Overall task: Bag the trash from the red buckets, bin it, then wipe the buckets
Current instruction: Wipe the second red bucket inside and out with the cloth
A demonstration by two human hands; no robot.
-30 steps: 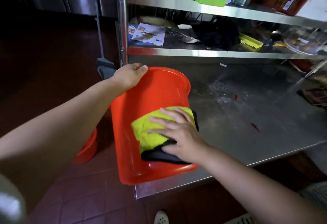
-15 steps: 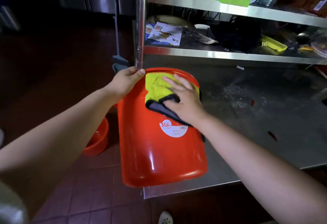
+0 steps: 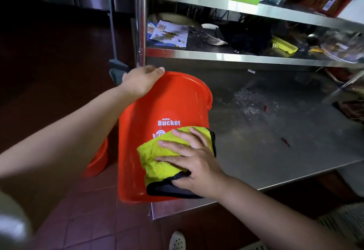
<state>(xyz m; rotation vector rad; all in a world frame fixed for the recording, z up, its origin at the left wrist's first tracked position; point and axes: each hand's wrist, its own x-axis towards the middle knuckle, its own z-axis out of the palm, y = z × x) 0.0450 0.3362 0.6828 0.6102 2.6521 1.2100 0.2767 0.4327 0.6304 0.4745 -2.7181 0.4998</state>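
Shelving (image 3: 236,57): steel, two tiers above the counter, cluttered with papers, a green tray and dark items.
Counter (image 3: 275,141): steel, wet-looking and smeared, with small red scraps well to the right of the bucket.
Floor (image 3: 78,210): dark red tile.
Bucket (image 3: 157,111): red, tipped on its side at the counter's left corner, base overhanging the edge toward the camera, white lettering facing up.
Second bucket (image 3: 98,159): red, down on the floor left of the first, mostly hidden behind it.
Cloth (image 3: 157,159): yellow with a dark underside, flat against the bucket wall near the base, covering part of the logo.
Left grip (image 3: 140,81): curled over the far rim, steadying the bucket.
Right grip (image 3: 194,163): fingers spread flat on the cloth, pressing it, thumb tucked at the dark hem.
Change: half a second ago cloth and right hand up by the rim; now down near the base, one stroke along the outer wall.
Meaning: wiping stage under way, bagging and binning presumably finished; more of this bucket's wall likely left, and the floor bucket probably still to wipe.
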